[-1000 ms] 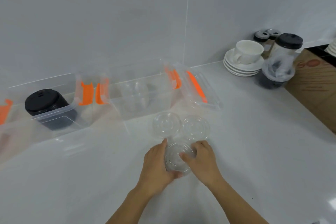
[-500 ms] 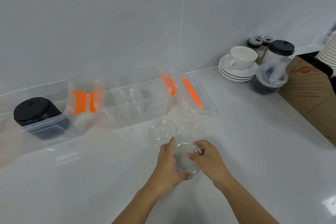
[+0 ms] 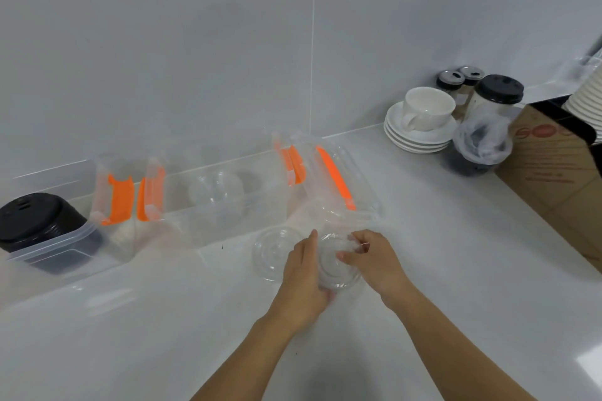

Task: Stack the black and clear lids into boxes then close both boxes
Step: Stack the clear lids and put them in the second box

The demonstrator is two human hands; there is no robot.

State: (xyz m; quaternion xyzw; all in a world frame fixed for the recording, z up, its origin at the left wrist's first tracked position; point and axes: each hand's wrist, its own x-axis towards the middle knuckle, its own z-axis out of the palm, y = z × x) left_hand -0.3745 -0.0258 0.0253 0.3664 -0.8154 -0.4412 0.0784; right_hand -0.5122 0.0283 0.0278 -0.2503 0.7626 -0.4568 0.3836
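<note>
Where white counter (image 3: 456,270) meets grey wall, both hands, left hand (image 3: 303,277) and right hand (image 3: 374,257), grip ribbed clear lids (image 3: 335,267) before clear box (image 3: 224,205).

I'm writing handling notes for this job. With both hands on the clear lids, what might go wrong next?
Both the left hand and right hand pinch the thin clear lids; they may slip or nest crookedly. A loose lid lies beside the left hand and might get knocked. The clear box is hard to see, so placement could miss.
</note>
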